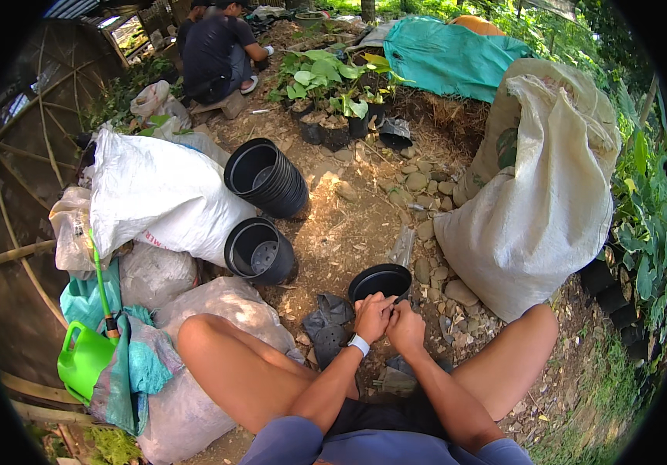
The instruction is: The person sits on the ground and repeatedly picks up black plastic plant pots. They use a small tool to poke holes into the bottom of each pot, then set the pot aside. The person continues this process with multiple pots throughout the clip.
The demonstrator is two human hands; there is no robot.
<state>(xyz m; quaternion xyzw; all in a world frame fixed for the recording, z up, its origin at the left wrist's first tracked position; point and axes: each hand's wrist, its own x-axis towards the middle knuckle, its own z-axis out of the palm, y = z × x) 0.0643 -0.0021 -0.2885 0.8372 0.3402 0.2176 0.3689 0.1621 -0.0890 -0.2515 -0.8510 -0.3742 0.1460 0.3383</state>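
Note:
Between my knees stands a black plastic plant pot (381, 278), its mouth facing up and its inside dark. At its near rim my left hand (373, 315) has its fingers bent over the edge, with a white band on the wrist. Close against it, my right hand (407, 329) is curled at the same rim, thumb and fingertips pinched together. The hands hide the near wall of the pot and whatever small part lies between the fingertips. On the ground left of the pot are a crumpled black plastic bag (331, 309) and a dark perforated clog (330, 344).
Left stand a stack of nested black pots (268, 178) and another black pot (259, 251), beside a white woven sack (162, 195). A green watering can (84, 361) rests farther left. A large sack (528, 232) and stones (460, 293) lie right. Potted plants (333, 110) and a seated person (217, 55) are beyond.

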